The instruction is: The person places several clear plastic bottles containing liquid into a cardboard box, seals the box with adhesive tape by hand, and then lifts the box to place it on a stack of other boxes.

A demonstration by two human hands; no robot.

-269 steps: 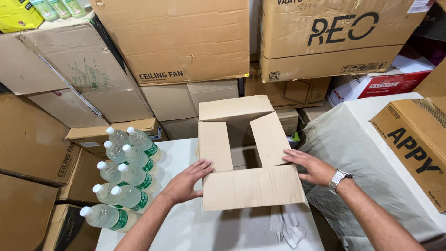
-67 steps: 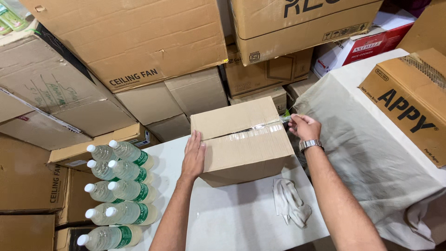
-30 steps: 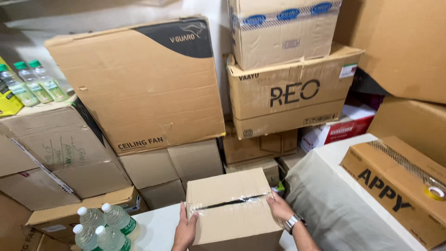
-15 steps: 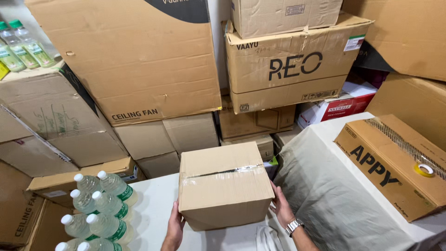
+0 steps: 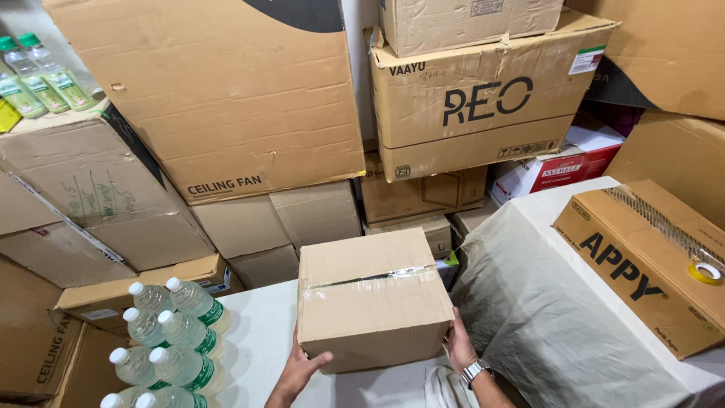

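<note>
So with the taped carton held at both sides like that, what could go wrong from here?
1. The left hand and right hand grip only the lower side edges of the taped carton; it might slip or tip.
2. The clear bottles stand close to its left side, so a swing that way could knock them over.
3. One strip of tape closes the seam, which may not hold if it is gripped there.

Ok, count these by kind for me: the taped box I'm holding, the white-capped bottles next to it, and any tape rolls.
Taped cardboard box, held between left hand and right hand: 1
White-capped clear bottles, with the lowest cut off by the picture's edge: 8
Yellow tape roll: 1
Total: 10
</note>
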